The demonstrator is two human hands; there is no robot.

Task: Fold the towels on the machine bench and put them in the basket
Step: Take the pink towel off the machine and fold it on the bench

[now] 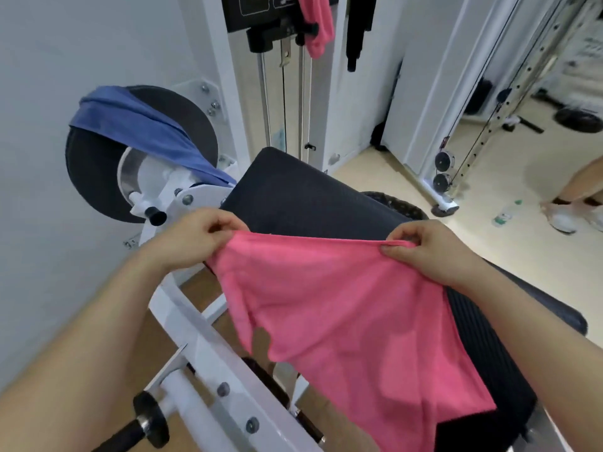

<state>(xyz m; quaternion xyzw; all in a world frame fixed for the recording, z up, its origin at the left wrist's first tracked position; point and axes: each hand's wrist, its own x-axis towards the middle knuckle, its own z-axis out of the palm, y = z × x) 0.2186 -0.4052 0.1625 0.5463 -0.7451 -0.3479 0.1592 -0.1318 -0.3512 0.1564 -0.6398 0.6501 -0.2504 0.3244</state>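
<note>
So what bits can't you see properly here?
Head view:
- basket: mostly hidden behind the bench pad; inside unseen.
- hanging pink towel: top cut off by the picture's edge.
- bench pad's near part: covered by the held pink towel.
- another person: only legs, cut by the right edge.

basket (403,203) mostly hidden behind bench pad (293,190) | hanging pink towel (318,24) cut by top edge | bystander's legs (574,187) cut by right edge

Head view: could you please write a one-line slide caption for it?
Left hand and right hand hold a pink towel by its top edge over the bench.
</note>
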